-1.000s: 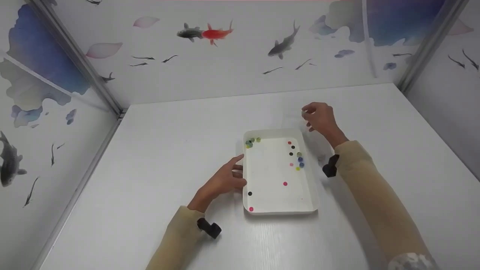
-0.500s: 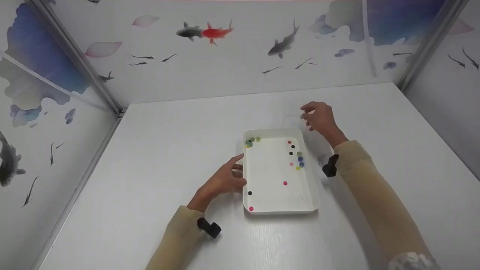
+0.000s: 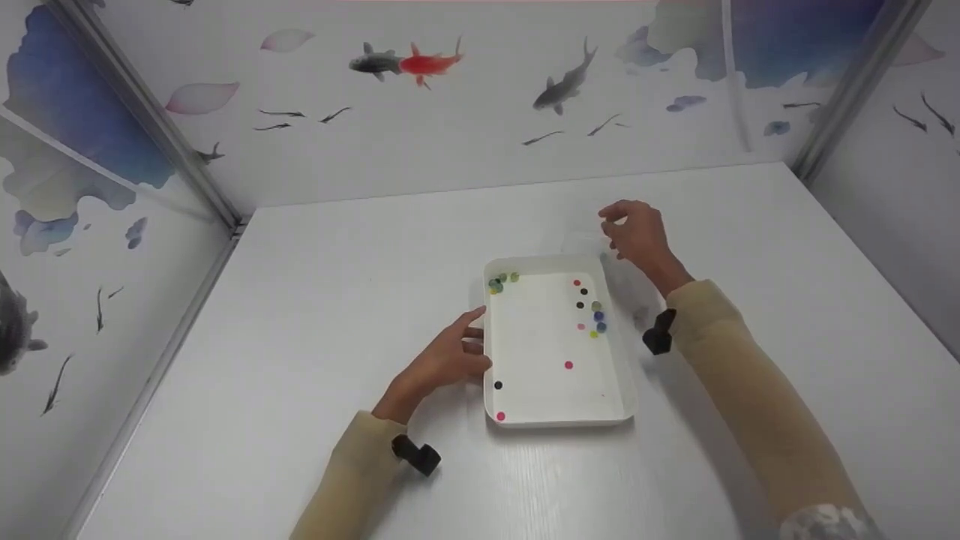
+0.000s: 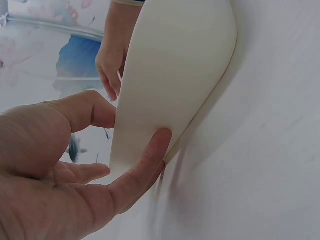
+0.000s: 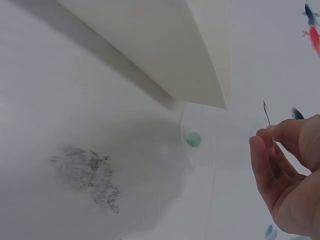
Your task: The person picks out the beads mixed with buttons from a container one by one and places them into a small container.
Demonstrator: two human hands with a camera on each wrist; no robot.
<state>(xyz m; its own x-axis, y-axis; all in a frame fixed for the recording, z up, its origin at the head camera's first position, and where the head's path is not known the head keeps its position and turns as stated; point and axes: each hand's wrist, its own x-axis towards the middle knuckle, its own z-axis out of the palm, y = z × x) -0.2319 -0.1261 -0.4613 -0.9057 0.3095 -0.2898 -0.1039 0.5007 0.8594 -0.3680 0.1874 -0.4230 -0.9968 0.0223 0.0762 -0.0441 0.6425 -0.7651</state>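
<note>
A white rectangular tray (image 3: 532, 360) lies on the table with several small coloured balls in it. Along its left wall my left hand (image 3: 446, 356) rests, fingertips (image 4: 161, 135) touching the outer side. My right hand (image 3: 637, 234) is beyond the tray's far right corner, fingers loosely bent and holding nothing visible. Beside it is a clear container (image 5: 215, 135), faint against the white table. A green ball (image 5: 193, 139) shows at the container in the right wrist view. Greenish balls (image 3: 497, 286) cluster in the tray's far left corner, and blue balls (image 3: 598, 316) lie by its right wall.
The white table (image 3: 337, 300) meets patterned walls (image 3: 480, 105) at the back and sides. A grey smudge (image 5: 92, 175) marks its surface to the right of the tray. Black cameras (image 3: 660, 332) sit on both wrists.
The right fingers have let go of a small greenish ball, which has dropped toward the tray's far right corner, by the clear container. The left hand stays against the tray.
</note>
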